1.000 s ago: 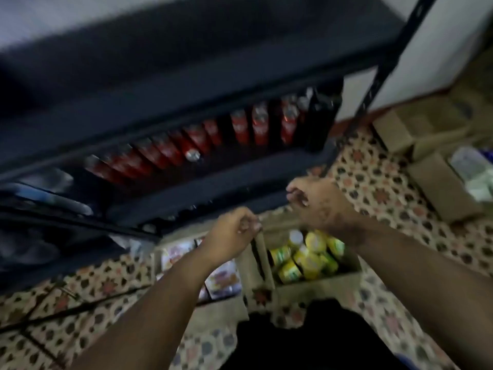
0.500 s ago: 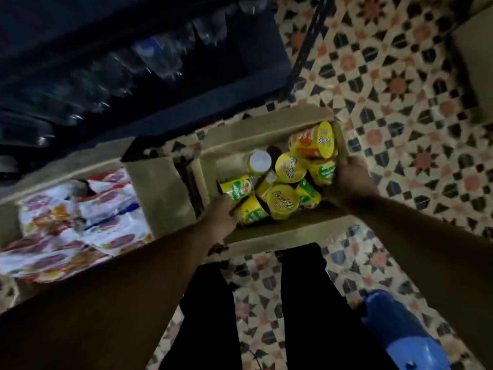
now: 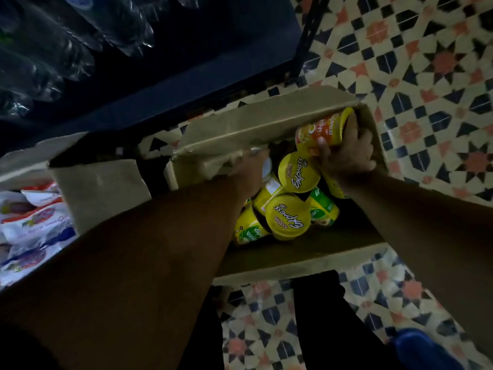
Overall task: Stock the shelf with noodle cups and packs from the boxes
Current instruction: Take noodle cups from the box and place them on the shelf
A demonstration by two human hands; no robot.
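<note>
Two hands were down in the cardboard box point(image 3: 266, 124) of noodle cups. The right hand point(image 3: 349, 153) had its grip clenched round an orange-labelled cup point(image 3: 318, 132) lying on its side at the box's far right corner, thumb across the wall, fingers wrapped over the far side. The left hand point(image 3: 248, 172) reached in along the box's left wall, over a white-lidded cup; blur and shadow hid its fingers, so I could not tell whether that grip was closed on anything.

Between the hands, more yellow-lidded cups point(image 3: 298, 172) lay tumbled in the box, some lid-up, some tipped. They looked light, with thin walls and glossy printed sleeves that I judged would dent if squeezed and slide in a loose hold; taking each round the middle of the wall, as the right hand did, seemed the safe way.

Left of the box, a second carton held soft noodle packs point(image 3: 32, 225). Beyond the box stood the dark shelf point(image 3: 186, 84), its lower tier holding clear bottles point(image 3: 80, 36). Patterned floor tiles point(image 3: 426, 62) spread away to the box's right.
</note>
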